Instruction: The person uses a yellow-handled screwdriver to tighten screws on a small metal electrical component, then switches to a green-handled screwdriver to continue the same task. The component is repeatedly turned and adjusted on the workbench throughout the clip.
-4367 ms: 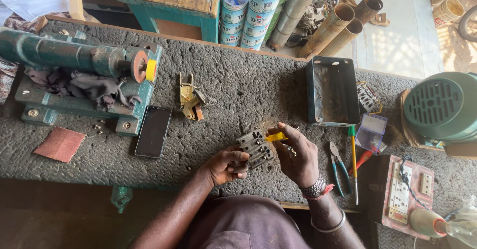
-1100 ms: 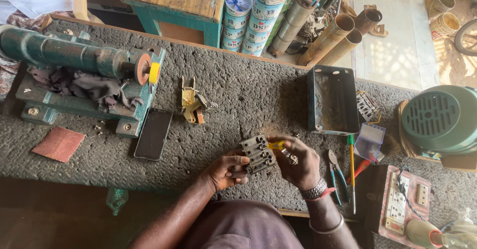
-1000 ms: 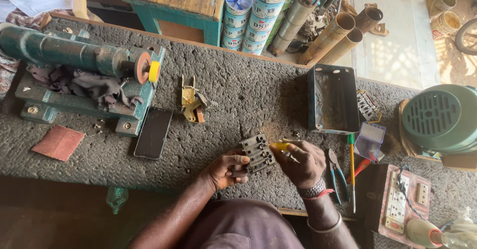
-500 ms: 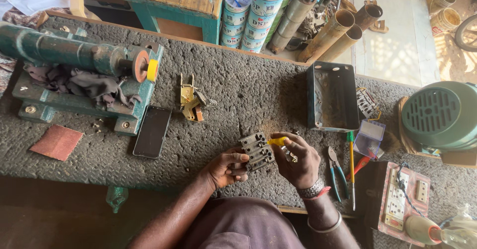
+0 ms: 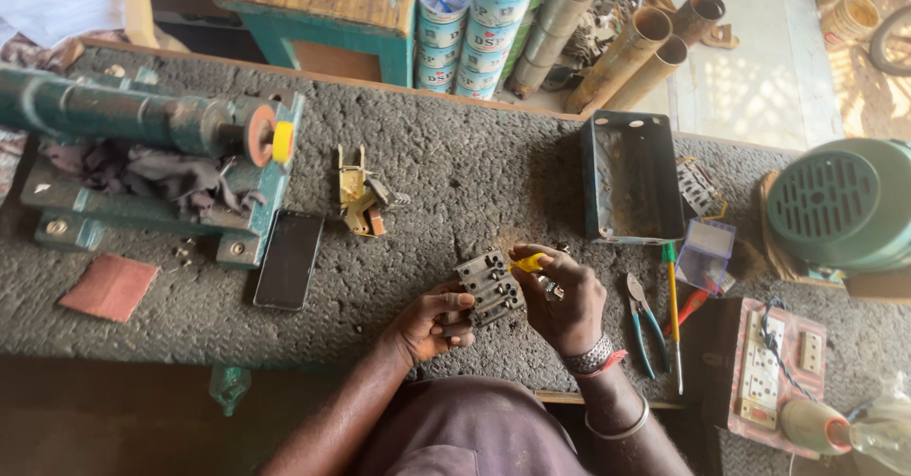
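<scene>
Workbench (image 5: 474,182), dark rough covering, running left to right across the scene and bearing everything below.

Green machine (image 5: 142,153) with a long cylinder, sitting at the far left, a dark rag lying on its base.

Green motor housing (image 5: 840,205), round and vented, standing at the far right.

Open metal box (image 5: 631,180), rectangular and dark, lying right of centre.

Board with white sockets (image 5: 773,367), resting at the near right.

Black phone (image 5: 288,260), lying face up just beside the machine's base.

Reddish sheet (image 5: 109,287), lying flat at the near left.

Left hand (image 5: 432,322), fingers wrapping the near left edge of the terminal block, gripping it.

Right hand (image 5: 562,291), closing around a yellow-handled screwdriver, a ring and wrist bands showing.

Terminal block (image 5: 489,286), grey with rows of screws, being held tilted just above the bench at near centre, between the two hands.

Brass bracket parts (image 5: 358,196), lying beyond the hands.

Pliers (image 5: 643,319) and a green-handled screwdriver (image 5: 672,310), lying side by side right of the right hand.

Yellow-handled screwdriver (image 5: 528,263), its tip touching the block's far edge.
</scene>
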